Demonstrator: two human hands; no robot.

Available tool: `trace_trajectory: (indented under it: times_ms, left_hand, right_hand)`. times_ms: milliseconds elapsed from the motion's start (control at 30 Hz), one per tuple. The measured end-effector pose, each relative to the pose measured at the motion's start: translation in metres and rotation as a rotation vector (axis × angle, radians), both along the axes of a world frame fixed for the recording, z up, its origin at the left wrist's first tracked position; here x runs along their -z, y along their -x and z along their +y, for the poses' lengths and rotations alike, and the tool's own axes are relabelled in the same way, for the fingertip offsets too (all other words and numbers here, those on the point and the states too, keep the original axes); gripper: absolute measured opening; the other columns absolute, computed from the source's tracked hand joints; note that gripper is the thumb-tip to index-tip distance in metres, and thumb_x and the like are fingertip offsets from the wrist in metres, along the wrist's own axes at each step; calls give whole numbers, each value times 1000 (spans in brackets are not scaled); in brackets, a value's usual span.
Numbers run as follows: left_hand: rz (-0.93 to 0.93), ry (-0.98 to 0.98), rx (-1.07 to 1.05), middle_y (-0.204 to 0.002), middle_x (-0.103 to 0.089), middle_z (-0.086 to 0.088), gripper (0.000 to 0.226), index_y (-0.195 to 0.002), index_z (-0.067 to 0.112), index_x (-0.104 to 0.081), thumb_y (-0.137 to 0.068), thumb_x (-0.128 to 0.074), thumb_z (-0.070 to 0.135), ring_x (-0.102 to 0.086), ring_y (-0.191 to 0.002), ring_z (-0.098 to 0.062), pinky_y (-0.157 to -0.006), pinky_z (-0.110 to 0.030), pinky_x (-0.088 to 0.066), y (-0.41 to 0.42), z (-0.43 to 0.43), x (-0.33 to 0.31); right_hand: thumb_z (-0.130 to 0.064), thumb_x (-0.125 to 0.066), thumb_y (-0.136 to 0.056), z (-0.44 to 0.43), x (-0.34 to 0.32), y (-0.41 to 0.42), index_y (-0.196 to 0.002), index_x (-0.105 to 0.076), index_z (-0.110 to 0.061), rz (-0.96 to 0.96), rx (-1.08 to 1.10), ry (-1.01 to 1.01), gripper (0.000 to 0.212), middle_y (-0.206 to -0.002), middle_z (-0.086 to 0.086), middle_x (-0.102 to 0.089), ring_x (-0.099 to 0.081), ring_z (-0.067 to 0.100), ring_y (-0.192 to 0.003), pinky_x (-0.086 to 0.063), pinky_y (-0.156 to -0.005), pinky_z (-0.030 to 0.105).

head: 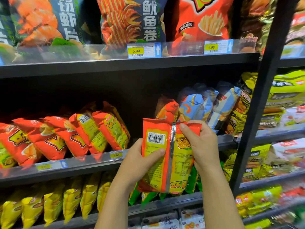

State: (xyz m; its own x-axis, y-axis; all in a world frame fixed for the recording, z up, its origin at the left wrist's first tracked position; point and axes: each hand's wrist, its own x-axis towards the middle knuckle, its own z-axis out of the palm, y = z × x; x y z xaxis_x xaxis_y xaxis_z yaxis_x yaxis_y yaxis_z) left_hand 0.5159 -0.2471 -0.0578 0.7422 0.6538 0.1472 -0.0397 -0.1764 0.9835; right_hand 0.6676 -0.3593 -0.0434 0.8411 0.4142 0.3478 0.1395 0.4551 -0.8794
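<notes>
Holding the snack bag (179,164) upright (barcode outward), the left grip (138,158) pinches its side, the right grip (204,146) its top.

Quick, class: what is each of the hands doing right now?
Left hand: grips the snack bag by its left edge, thumb across the back.
Right hand: grips the same bag's upper right side.

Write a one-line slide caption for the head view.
The left hand and right hand hold an orange snack bag back outward before the shelf.
</notes>
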Motion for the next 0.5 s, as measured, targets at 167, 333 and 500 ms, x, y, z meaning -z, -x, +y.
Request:
trace_trajectory:
  times_ms: [167,333,500]
  left_hand:
    - [-251,180,-121,-106,-81,-8,43,-119,25,-69,-80,-78,41,-79,-94,-23,-79,-36,-63,-4,3,-18]
    - [-241,147,-234,-86,-81,-9,18,-94,17,-73,-91,-79,33,-79,-78,-27,-67,-36,-63,-11,4,-22]
    - [-226,158,-298,-76,-78,-5,27,-99,13,-71,-92,-77,38,-79,-72,-22,-60,-29,-60,-10,5,-17]
  right_hand:
    - [-16,-82,-90,1,8,5,-89,-74,-26,-139,-50,139,13,-87,4,-78,-75,22,-82,-62,-77,44]
    - [-21,-81,-91,4,11,15,-100,-71,-16,-100,-89,169,15,-97,9,-79,-79,27,-87,-65,-77,46]
    - [-25,-80,-92,5,8,20,-100,-71,-16,-145,-87,202,16,-94,6,-79,-79,23,-83,-65,-72,42]
